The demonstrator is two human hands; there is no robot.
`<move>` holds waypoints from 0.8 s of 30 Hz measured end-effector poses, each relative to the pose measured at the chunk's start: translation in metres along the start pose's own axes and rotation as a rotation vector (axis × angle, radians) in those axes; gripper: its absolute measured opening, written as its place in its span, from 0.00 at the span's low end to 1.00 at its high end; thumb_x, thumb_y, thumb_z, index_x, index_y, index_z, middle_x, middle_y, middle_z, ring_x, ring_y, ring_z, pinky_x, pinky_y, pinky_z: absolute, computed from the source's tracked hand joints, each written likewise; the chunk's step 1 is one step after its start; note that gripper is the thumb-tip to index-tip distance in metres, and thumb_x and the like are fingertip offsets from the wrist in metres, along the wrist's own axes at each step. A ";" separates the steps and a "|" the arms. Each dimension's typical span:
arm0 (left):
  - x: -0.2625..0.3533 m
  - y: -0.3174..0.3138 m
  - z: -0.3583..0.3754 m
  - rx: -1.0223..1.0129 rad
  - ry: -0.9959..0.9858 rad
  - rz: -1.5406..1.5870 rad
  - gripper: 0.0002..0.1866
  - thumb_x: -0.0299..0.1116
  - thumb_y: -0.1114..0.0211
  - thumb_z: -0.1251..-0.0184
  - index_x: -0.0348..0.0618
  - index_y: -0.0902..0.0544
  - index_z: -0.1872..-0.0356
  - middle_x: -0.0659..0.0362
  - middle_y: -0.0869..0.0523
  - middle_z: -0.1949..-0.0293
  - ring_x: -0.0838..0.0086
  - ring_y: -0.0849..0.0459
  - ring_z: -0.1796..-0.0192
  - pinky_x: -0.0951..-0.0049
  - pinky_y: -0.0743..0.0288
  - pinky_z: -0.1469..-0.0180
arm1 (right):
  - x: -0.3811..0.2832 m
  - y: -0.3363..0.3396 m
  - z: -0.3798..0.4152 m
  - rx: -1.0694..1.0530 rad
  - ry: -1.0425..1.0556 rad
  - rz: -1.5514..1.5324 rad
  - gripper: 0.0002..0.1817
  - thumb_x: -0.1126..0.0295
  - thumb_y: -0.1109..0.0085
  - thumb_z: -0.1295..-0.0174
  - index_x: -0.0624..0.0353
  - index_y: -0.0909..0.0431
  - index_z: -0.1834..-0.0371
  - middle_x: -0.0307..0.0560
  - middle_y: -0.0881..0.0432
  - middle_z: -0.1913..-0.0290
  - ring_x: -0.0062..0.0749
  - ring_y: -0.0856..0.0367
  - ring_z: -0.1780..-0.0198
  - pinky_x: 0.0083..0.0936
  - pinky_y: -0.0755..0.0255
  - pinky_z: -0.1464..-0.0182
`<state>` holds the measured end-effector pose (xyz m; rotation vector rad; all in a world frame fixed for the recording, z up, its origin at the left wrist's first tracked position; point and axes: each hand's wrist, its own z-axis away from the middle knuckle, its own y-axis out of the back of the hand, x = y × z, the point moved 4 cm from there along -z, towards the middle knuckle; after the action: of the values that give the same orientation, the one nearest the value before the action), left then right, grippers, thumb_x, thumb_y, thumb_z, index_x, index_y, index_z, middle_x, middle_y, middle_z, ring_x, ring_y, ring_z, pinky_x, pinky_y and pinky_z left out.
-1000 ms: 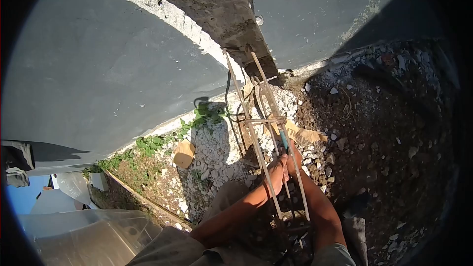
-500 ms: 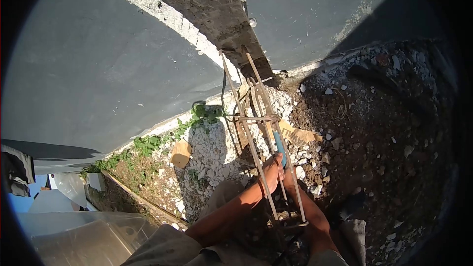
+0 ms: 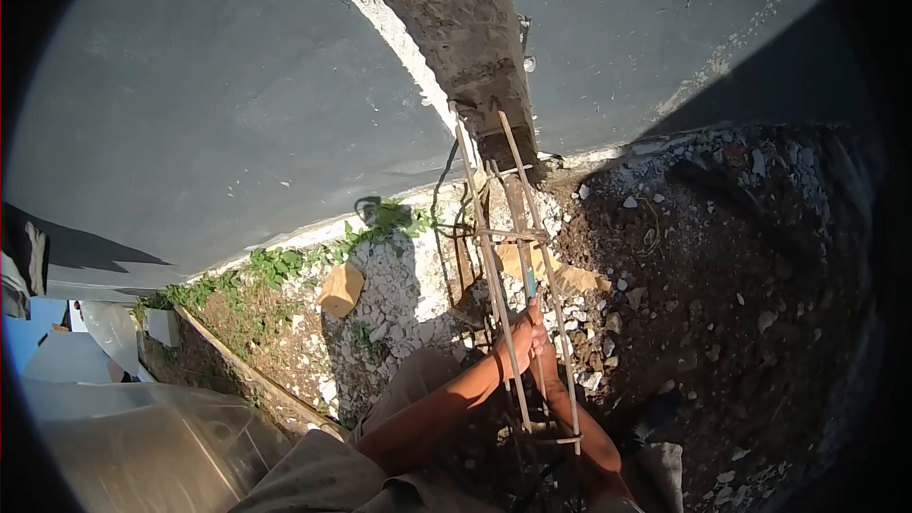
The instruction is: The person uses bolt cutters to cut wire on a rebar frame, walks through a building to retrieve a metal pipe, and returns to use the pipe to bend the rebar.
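Observation:
Both my hands are closed around a long bar with a blue section, which runs up the middle of a rusty rebar cage. My left hand reaches in from the lower left, its fingers wrapped on the bar between the cage's long rods. Tight against it, my right hand grips the same bar, partly hidden by the left hand and a rod. Square ties cross the cage above and below my hands. Its far rod ends overlap a broken-out strip of rough masonry in the grey wall.
Grey wall faces stand on both sides of the strip. White rubble and green weeds line the left wall's foot. A tan block sits there, and torn brown cardboard lies behind the cage. Dark, stony soil spreads right.
The view has shifted, with the wall strip now further right. The bar stands more upright within the cage and less of its blue section shows. Both hands keep their grip, slightly lower in view.

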<state>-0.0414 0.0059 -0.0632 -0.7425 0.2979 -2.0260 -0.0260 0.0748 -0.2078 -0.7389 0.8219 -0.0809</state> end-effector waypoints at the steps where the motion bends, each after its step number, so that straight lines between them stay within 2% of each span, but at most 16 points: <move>1: -0.003 0.000 0.000 -0.012 0.009 -0.003 0.22 0.58 0.47 0.28 0.54 0.37 0.72 0.73 0.42 0.80 0.85 0.41 0.79 0.81 0.41 0.74 | 0.002 0.005 0.001 0.010 -0.032 -0.082 0.13 0.60 0.51 0.30 0.58 0.30 0.52 0.32 0.30 0.65 0.25 0.29 0.66 0.19 0.31 0.65; 2: -0.005 0.002 -0.002 -0.040 0.005 0.002 0.24 0.61 0.48 0.29 0.54 0.37 0.73 0.73 0.43 0.80 0.85 0.41 0.79 0.80 0.41 0.74 | 0.006 0.008 0.005 0.025 -0.076 -0.104 0.13 0.60 0.51 0.29 0.58 0.30 0.51 0.31 0.30 0.65 0.24 0.29 0.67 0.18 0.31 0.65; 6: -0.007 0.002 -0.002 -0.056 0.024 0.021 0.26 0.64 0.50 0.31 0.54 0.38 0.74 0.73 0.43 0.80 0.84 0.42 0.79 0.81 0.42 0.74 | 0.016 0.018 -0.001 0.076 -0.219 -0.204 0.13 0.61 0.53 0.29 0.57 0.30 0.50 0.31 0.30 0.65 0.19 0.30 0.68 0.14 0.33 0.67; 9: -0.004 0.005 -0.001 -0.033 0.037 0.004 0.26 0.64 0.50 0.31 0.54 0.38 0.75 0.72 0.43 0.80 0.84 0.43 0.79 0.80 0.42 0.74 | -0.015 -0.004 0.018 0.104 -0.190 0.057 0.14 0.60 0.53 0.29 0.57 0.29 0.49 0.32 0.27 0.63 0.15 0.29 0.66 0.11 0.33 0.66; 11: -0.002 0.007 0.000 -0.021 0.016 -0.008 0.25 0.63 0.51 0.30 0.54 0.38 0.75 0.72 0.44 0.80 0.84 0.43 0.79 0.80 0.42 0.75 | -0.034 -0.002 0.014 0.055 -0.145 0.465 0.16 0.62 0.52 0.30 0.60 0.29 0.46 0.40 0.19 0.58 0.21 0.20 0.58 0.17 0.25 0.57; 12: -0.002 0.009 -0.001 -0.013 0.010 -0.009 0.25 0.63 0.51 0.30 0.55 0.39 0.76 0.72 0.44 0.80 0.84 0.44 0.79 0.81 0.43 0.75 | -0.025 0.008 0.008 0.094 -0.138 0.630 0.14 0.64 0.51 0.31 0.59 0.29 0.48 0.44 0.17 0.59 0.24 0.19 0.59 0.22 0.25 0.56; 14: 0.000 0.010 0.000 0.010 0.018 -0.038 0.25 0.63 0.52 0.29 0.56 0.40 0.77 0.72 0.45 0.80 0.83 0.45 0.79 0.80 0.44 0.74 | -0.005 0.030 -0.011 0.087 -0.083 0.695 0.13 0.65 0.49 0.32 0.59 0.28 0.50 0.46 0.16 0.61 0.26 0.19 0.61 0.25 0.24 0.57; 16: 0.001 0.012 0.001 0.014 0.015 -0.035 0.25 0.63 0.53 0.29 0.57 0.41 0.77 0.72 0.47 0.80 0.83 0.46 0.79 0.79 0.45 0.74 | -0.016 0.033 -0.008 0.190 -0.016 0.771 0.13 0.66 0.44 0.37 0.60 0.27 0.53 0.50 0.16 0.63 0.30 0.18 0.60 0.31 0.25 0.57; 17: 0.001 0.012 0.002 0.015 0.015 -0.033 0.25 0.63 0.54 0.28 0.57 0.41 0.78 0.72 0.47 0.80 0.83 0.46 0.79 0.79 0.45 0.74 | -0.029 0.038 -0.014 0.188 0.127 0.924 0.14 0.69 0.41 0.41 0.59 0.26 0.52 0.52 0.16 0.67 0.33 0.16 0.63 0.33 0.24 0.60; 19: 0.002 0.011 0.003 0.007 0.023 -0.033 0.26 0.63 0.55 0.28 0.57 0.42 0.79 0.72 0.49 0.81 0.82 0.47 0.79 0.78 0.45 0.74 | -0.069 0.052 -0.020 0.120 0.075 1.109 0.18 0.75 0.42 0.44 0.57 0.27 0.49 0.55 0.18 0.71 0.41 0.16 0.67 0.37 0.24 0.63; 21: 0.002 0.010 0.002 -0.015 0.015 -0.027 0.26 0.63 0.55 0.28 0.57 0.43 0.79 0.72 0.49 0.80 0.82 0.48 0.79 0.78 0.45 0.74 | -0.096 0.066 -0.025 0.064 -0.008 1.303 0.18 0.74 0.43 0.42 0.61 0.29 0.47 0.48 0.21 0.74 0.29 0.25 0.72 0.30 0.28 0.66; 22: 0.002 0.010 0.002 -0.029 0.038 -0.018 0.26 0.63 0.54 0.28 0.57 0.43 0.79 0.72 0.48 0.80 0.82 0.47 0.79 0.78 0.44 0.74 | -0.100 0.067 -0.024 0.023 -0.049 1.201 0.21 0.77 0.44 0.45 0.61 0.29 0.46 0.49 0.22 0.75 0.28 0.25 0.71 0.31 0.28 0.66; 24: 0.002 0.010 0.001 -0.025 0.041 -0.009 0.26 0.63 0.54 0.28 0.57 0.43 0.79 0.72 0.47 0.80 0.82 0.47 0.79 0.78 0.44 0.74 | -0.099 0.063 -0.025 0.045 -0.020 1.284 0.23 0.79 0.44 0.48 0.58 0.29 0.45 0.55 0.21 0.74 0.39 0.19 0.70 0.35 0.26 0.65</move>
<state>-0.0343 -0.0012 -0.0661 -0.7189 0.3445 -2.0519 -0.1251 0.1419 -0.1954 -0.0657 1.1375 1.0490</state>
